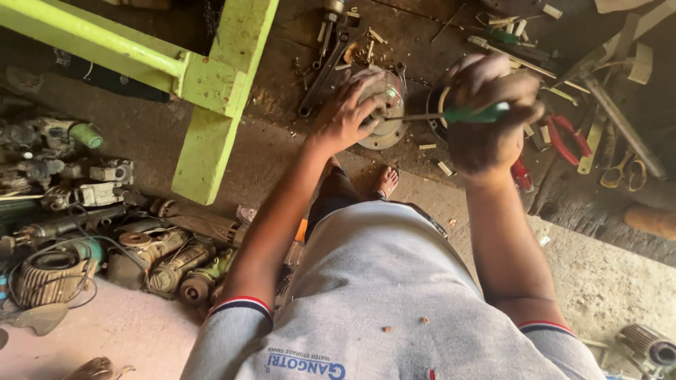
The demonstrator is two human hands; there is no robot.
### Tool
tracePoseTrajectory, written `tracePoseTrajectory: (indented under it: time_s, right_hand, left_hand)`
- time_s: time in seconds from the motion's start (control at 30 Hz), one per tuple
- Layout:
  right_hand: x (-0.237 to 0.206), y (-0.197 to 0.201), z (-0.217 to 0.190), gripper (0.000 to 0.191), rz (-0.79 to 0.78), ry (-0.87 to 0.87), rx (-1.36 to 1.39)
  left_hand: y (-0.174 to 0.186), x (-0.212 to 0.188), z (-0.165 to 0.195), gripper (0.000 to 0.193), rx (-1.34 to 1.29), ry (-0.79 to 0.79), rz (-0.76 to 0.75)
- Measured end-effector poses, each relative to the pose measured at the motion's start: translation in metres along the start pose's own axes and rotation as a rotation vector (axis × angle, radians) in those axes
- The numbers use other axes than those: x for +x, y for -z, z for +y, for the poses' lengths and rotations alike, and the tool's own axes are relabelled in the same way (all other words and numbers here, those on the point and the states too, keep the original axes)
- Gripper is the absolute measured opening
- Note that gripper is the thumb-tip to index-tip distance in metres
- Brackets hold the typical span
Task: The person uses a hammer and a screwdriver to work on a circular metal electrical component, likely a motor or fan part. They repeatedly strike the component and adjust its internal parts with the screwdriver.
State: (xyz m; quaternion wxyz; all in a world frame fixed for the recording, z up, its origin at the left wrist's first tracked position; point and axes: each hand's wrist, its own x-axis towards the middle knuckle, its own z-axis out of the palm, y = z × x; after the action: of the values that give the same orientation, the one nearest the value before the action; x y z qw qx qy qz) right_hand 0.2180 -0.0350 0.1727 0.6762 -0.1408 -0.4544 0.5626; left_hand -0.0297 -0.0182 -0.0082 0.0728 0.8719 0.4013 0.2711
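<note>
Slip risk: I judge the thin steel shaft of the green-handled screwdriver point(451, 115) could skid off the round grey metal motor housing point(384, 112), because it comes in almost level with the tabletop and the housing rests loose, braced only by a palm.
Who gets hurt: the tip points straight at my left hand point(348, 112), so a skid would drive it into those fingers.
Part shifting: the housing lies near the edge of the dark, oil-stained wooden tabletop point(296, 98); a hard push could turn it or nudge it toward the floor, where a bare foot in a sandal point(384, 184) stands just below.
Clutter: small wood chips and screws lie around the housing, and I think they could let it rock.
Right hand: my right hand point(489, 116) is closed in a full fist round the green handle, knuckles up, shaft sticking out to the left.
Left hand: spread fairly wide, fingers splayed over the top and near rim of the housing, pressing it down; it grips nothing else.
Where the work is: on the tabletop between both hands, right of the lime-green painted steel frame point(215, 105).
Nearby: red-handled pliers point(567, 137) lie just right of the fist; old motors and power tools are heaped on the floor at far left.
</note>
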Motion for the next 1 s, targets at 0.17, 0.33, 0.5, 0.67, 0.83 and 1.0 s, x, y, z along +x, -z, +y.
tracePoseTrajectory:
  time_s: [0.17, 0.33, 0.5, 0.67, 0.83, 1.0]
  right_hand:
    - [0.0, -0.011, 0.002, 0.045, -0.027, 0.041, -0.061]
    - [-0.003, -0.002, 0.003, 0.043, 0.042, -0.006, -0.077]
    - [-0.007, -0.003, -0.011, 0.049, 0.033, -0.119, 0.235]
    - [-0.002, -0.017, -0.001, 0.03, -0.112, 0.042, 0.033]
    - [-0.017, -0.015, -0.02, 0.04, -0.127, 0.081, -0.002]
    - [-0.014, 0.016, -0.04, 0.052, 0.001, 0.249, -0.009]
  left_hand:
    - [-0.017, -0.013, 0.034, 0.03, 0.026, 0.354, 0.039]
    - [-0.035, -0.02, 0.057, 0.053, -0.077, 0.348, 0.198]
    - [-0.013, -0.016, 0.03, 0.047, -0.044, 0.214, 0.055]
    - [-0.012, -0.006, 0.004, 0.035, -0.056, 0.077, -0.038]
    - [-0.017, -0.016, 0.021, 0.029, -0.034, 0.221, -0.017]
    - [-0.023, -0.014, 0.041, 0.016, -0.057, 0.353, 0.16]
